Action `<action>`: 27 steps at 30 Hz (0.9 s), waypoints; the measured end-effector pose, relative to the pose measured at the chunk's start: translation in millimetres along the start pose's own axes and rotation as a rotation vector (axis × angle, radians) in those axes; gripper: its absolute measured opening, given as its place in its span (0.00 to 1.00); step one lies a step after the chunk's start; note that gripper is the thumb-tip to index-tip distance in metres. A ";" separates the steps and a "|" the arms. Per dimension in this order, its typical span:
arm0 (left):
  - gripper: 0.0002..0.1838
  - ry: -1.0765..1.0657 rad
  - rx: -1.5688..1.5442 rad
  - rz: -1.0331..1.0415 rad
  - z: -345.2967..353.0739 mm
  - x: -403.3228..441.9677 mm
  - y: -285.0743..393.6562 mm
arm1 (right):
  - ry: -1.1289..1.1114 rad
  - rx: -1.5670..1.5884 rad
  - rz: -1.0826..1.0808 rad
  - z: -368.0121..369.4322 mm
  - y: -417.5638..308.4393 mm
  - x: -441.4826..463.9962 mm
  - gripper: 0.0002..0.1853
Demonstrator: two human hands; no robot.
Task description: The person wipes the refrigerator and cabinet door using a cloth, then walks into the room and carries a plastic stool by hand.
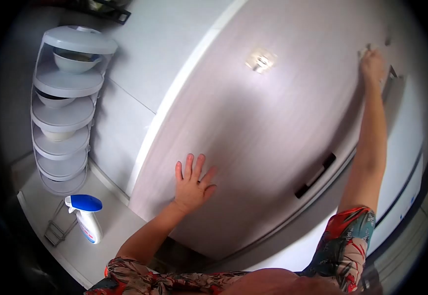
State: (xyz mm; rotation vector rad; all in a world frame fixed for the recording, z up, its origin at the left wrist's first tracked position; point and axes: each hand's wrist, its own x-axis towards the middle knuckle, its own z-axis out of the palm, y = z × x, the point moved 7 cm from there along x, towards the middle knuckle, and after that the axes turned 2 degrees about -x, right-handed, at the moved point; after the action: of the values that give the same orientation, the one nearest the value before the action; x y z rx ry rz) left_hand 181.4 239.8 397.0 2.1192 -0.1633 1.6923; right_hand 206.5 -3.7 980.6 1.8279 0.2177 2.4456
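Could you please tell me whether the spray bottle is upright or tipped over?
Upright: the spray bottle stands on the pale surface, its blue-topped head uppermost.

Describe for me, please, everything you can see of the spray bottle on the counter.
The spray bottle has a white body, apparently plastic, with small red and blue print on its side. Its head is blue on top and white beneath, the nozzle end pointing to the picture's left. It appears to stand upright on the pale counter, beside a wire rack. Nobody is touching it; how full it is cannot be seen.
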 end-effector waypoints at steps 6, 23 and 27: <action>0.34 0.030 0.003 -0.072 -13.8 50.0 -4.8 | -0.153 -0.094 -0.126 9.0 -143.9 62.4 0.33; 0.37 0.059 -0.007 -0.217 -35.2 54.0 -47.1 | 0.157 0.100 -0.315 37.7 -116.4 69.3 0.17; 0.37 0.055 -0.007 -0.237 -36.3 52.1 -46.1 | -0.003 -0.119 -0.345 23.2 -171.5 2.0 0.20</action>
State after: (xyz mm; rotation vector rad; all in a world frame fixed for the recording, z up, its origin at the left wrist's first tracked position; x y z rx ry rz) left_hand 177.6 304.5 441.2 1.9963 0.0948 1.6046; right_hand 224.7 167.3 961.3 1.5930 0.3462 2.1702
